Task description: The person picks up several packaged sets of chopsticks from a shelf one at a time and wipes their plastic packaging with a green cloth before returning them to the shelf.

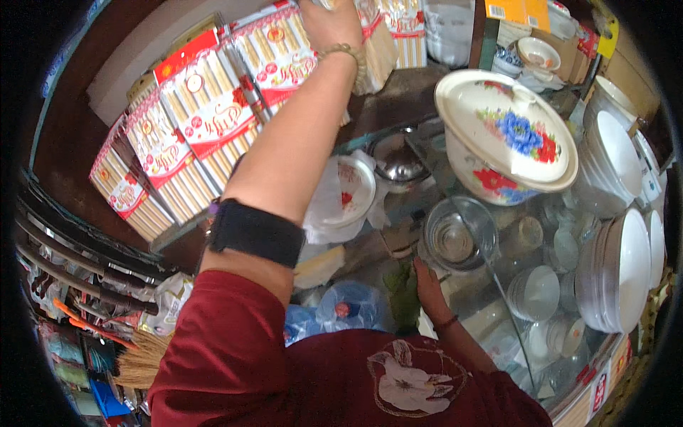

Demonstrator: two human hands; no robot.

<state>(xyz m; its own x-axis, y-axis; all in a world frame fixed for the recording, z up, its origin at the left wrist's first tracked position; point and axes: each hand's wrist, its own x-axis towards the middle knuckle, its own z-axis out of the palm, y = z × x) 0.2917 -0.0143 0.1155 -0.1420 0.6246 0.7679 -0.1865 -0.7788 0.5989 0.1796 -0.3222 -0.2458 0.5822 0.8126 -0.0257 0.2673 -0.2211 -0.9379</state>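
My left arm, with a black band on it and a beaded bracelet at the wrist, reaches up across the view. My left hand (332,26) is among plastic-wrapped packs of chopsticks (205,107); the upper frame edge cuts off its fingers, so its grip is hidden. The packs lean in a row on a ledge, with red and white printed wrapping. Low over the glass counter (368,235) is my right hand (429,291), seen edge-on beside a dark green item (403,291). A clear glass bowl (459,235) is just beyond it.
A lidded enamel basin (507,133) with painted flowers stands at the right. Stacked white bowls (613,272) line the right edge. A metal bowl (400,157) and a plastic-wrapped white dish (349,192) sit mid-counter. A straw broom (141,360) is at lower left.
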